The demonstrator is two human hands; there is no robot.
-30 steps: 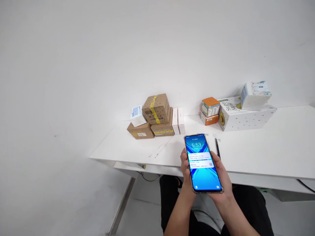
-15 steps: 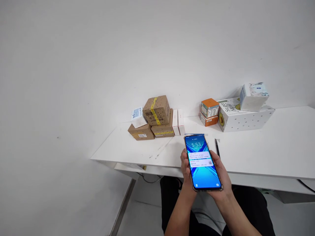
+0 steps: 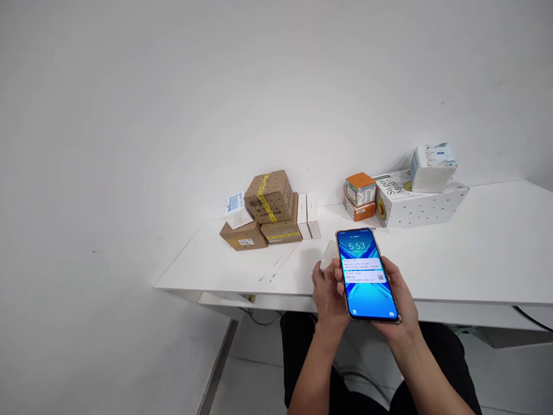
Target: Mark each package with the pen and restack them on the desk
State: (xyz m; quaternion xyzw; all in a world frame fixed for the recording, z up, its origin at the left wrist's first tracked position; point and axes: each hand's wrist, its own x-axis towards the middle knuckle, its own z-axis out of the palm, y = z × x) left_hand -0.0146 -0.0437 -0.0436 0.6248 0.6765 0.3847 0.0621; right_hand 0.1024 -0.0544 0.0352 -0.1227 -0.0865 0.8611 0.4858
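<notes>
A phone [image 3: 367,276] in a clear case is held above the desk's front edge, its lit blue screen facing up and reading 5:53. My right hand [image 3: 400,300] grips it from beneath and along its right side, with fingertips curled over the left edge. Close against the phone's left side, my left hand [image 3: 326,297] has its fingers bent around a whitish piece [image 3: 329,253] that looks like tissue or cloth. Part of that piece is hidden behind the phone, so its kind is unclear.
Brown cartons [image 3: 270,199], a white tissue pack [image 3: 237,208] and upright white boxes [image 3: 307,216] stand at the back left of the white desk [image 3: 475,259]. Orange boxes [image 3: 361,196], a long white box [image 3: 423,207] and another tissue pack [image 3: 434,167] stand back right.
The whitish piece has come into view in my left hand, beside the phone. In the picture the phone sits slightly right and higher. A black pen seen on the desk earlier no longer shows.
</notes>
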